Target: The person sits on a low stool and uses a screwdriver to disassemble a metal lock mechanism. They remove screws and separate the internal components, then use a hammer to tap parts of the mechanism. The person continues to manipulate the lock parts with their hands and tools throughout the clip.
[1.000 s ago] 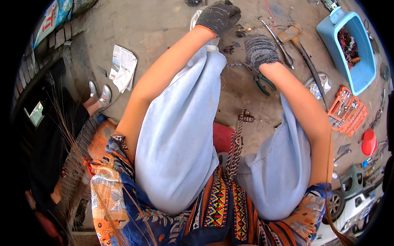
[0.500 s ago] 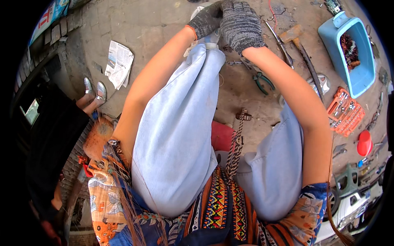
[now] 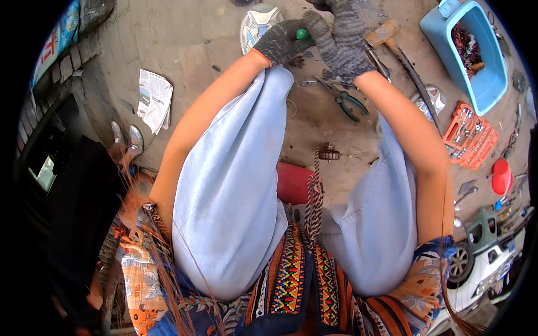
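Note:
My left hand (image 3: 281,42), in a dark grey knit glove with an orange cuff, is curled just beyond my left knee. A small round green thing (image 3: 302,34) shows at its fingers; the rest is hidden, and its kind I cannot make out. Beside it my right hand (image 3: 341,47), in a mottled grey glove, reaches to the top edge of the view. Its fingertips are partly cut off there, near a dark shape. Under my right wrist lie pliers with teal handles (image 3: 350,106), jaws spread, on the ground.
A hammer (image 3: 412,70) lies right of my hands, near a blue plastic tub (image 3: 495,84) holding reddish scrap. Farther right are an orange socket set case (image 3: 469,136) and a red bowl (image 3: 502,177). A newspaper (image 3: 154,99) and another person's feet (image 3: 134,138) are at left.
My hands have come apart; the right moved slightly right and the green thing now shows at the left. My left shoe has come into plainer view.

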A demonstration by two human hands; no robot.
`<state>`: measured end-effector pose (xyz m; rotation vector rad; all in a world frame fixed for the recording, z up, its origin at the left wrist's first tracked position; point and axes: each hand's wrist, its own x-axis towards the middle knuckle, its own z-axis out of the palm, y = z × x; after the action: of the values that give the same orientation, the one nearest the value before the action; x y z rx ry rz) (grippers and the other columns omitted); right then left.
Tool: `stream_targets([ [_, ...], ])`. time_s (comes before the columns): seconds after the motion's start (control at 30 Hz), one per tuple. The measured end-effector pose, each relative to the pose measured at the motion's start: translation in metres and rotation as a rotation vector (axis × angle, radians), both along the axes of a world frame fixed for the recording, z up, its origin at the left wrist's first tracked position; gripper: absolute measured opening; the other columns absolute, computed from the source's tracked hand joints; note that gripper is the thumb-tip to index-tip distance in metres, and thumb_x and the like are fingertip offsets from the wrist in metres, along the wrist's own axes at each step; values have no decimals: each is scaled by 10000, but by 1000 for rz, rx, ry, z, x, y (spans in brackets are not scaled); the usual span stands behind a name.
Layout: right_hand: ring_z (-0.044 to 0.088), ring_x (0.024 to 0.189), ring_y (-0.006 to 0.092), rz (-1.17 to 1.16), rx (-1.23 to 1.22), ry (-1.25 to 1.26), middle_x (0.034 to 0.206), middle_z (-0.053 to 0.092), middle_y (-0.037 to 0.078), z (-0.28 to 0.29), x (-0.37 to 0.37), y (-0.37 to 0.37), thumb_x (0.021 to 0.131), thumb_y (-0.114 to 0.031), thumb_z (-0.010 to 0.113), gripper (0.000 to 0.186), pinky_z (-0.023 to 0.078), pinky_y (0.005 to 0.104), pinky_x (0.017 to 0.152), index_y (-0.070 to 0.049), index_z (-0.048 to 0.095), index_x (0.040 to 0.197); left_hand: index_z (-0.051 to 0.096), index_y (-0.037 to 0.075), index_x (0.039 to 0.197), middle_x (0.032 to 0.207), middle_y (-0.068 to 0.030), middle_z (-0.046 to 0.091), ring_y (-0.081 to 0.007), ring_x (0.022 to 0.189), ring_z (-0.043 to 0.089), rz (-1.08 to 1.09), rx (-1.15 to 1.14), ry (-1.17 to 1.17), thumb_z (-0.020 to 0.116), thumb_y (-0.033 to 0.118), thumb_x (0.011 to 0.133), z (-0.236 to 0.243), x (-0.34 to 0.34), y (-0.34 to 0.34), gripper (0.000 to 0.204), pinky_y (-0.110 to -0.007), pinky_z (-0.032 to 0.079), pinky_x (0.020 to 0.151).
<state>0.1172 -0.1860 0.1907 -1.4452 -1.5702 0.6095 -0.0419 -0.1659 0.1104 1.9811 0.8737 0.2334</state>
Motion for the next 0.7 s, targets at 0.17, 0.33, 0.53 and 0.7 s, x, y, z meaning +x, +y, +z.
stream_targets([
  [0.17, 607, 820, 303, 184, -283, -398, 908, 628, 135, -49, 96, -65, 841, -265, 574, 231, 491, 393, 740, -64, 626, 944, 618, 31, 1040, 962, -80, 657, -150, 872, 620, 183, -383, -224, 601, 126, 858, -4, -6, 0, 207, -269, 487, 793],
  [0.33, 590, 853, 306, -61, -506, -562, 917, 609, 138, -55, 151, -98, 812, -296, 614, 282, 469, 397, 797, -71, 608, 982, 627, 42, 1033, 921, -72, 668, -130, 832, 627, 240, -357, -292, 591, 70, 849, -8, -10, -2, 190, -255, 497, 747],
  [0.53, 572, 973, 329, -196, -892, -672, 1040, 603, 176, -65, 191, -106, 818, -474, 553, 509, 422, 415, 894, -63, 553, 1118, 644, 46, 1003, 906, -55, 674, -124, 827, 626, 224, -277, -236, 606, 46, 825, 1, -10, -9, 182, -257, 492, 741],
  [0.7, 573, 998, 337, -21, -1149, -651, 1055, 608, 198, -74, 196, -95, 799, -595, 492, 643, 425, 399, 902, -37, 584, 1104, 654, 58, 999, 924, -51, 675, -133, 834, 625, 182, -215, -179, 611, 48, 819, -5, -17, -11, 185, -257, 488, 745],
])
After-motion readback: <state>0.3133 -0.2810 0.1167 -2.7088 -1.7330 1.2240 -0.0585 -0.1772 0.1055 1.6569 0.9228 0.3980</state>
